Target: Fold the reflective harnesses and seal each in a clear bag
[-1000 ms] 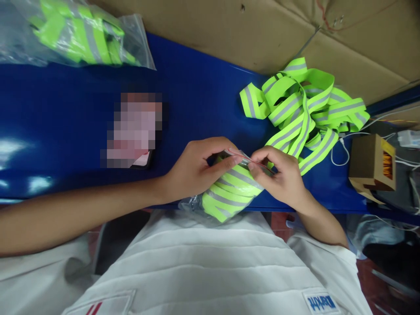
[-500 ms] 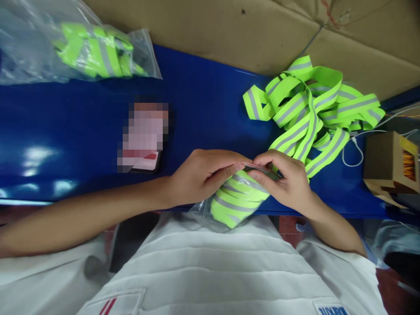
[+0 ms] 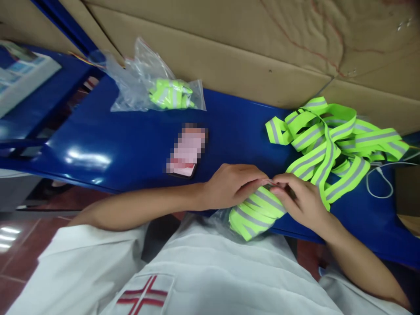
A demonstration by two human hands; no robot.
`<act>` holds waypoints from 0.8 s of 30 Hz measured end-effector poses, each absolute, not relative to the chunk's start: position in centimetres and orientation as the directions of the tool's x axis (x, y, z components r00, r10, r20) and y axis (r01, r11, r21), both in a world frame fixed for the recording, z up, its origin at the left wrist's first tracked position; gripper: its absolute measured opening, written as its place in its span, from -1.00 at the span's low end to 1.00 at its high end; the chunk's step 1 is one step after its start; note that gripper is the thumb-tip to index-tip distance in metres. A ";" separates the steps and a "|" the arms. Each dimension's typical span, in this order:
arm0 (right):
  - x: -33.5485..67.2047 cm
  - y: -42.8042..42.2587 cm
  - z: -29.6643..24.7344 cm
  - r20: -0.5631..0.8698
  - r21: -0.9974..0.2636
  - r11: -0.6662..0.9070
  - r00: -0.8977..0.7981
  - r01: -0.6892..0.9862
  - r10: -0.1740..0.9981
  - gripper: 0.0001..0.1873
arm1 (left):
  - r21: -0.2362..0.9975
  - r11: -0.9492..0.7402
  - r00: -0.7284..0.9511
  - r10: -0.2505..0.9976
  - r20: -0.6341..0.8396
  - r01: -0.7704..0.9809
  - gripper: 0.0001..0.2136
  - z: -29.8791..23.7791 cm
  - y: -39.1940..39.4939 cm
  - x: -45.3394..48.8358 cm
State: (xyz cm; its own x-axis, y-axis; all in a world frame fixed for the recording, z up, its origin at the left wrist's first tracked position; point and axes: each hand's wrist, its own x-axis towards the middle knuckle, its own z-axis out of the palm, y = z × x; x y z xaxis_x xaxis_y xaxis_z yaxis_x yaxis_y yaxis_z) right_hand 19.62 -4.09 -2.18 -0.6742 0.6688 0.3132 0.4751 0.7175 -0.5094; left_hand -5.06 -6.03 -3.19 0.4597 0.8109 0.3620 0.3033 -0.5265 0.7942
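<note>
Pinching at the near edge of the blue table (image 3: 114, 144): left hand (image 3: 232, 186) and right hand (image 3: 303, 199) meet fingertip to fingertip, fingers narrowed on the mouth of a clear bag (image 3: 254, 212) packed with folded hi-vis strap, its lower end hanging off the table over the white shirt (image 3: 210, 267). Step in hand looks like pressing the bag's mouth closed; finishing it would call for a firm pinch run along the mouth, strap kept clear. Beyond: blurred phone (image 3: 186, 151), loose strap pile (image 3: 328, 140) to the right, second filled bag (image 3: 164, 92) far left, cardboard (image 3: 262, 57) behind.
</note>
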 end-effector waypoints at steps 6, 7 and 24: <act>20.4 -3.6 -2.0 0.423 -0.421 0.718 -0.580 0.554 0.696 -0.91 | 0.751 -0.532 0.470 0.817 0.334 0.392 -0.58 -1.8 -4.6 -6.6; 20.4 -3.5 -2.1 0.435 -0.416 0.719 -0.573 0.556 0.695 -0.90 | 0.690 -0.565 0.491 0.804 0.336 0.453 -0.50 -1.7 -4.4 -7.1; 20.3 -2.1 -4.0 0.369 -0.431 0.678 -0.569 0.596 0.735 -0.83 | 0.228 -0.280 0.246 0.955 0.168 0.932 -0.18 -3.6 -5.6 -9.5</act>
State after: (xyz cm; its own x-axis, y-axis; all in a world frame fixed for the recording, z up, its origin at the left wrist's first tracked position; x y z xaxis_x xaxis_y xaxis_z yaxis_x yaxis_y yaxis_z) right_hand 20.33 -2.11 -3.99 -0.5688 0.7349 0.3693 0.5960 0.6777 -0.4306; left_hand -9.52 -5.58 -3.63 0.2460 0.9547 0.1676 0.9324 -0.2803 0.2280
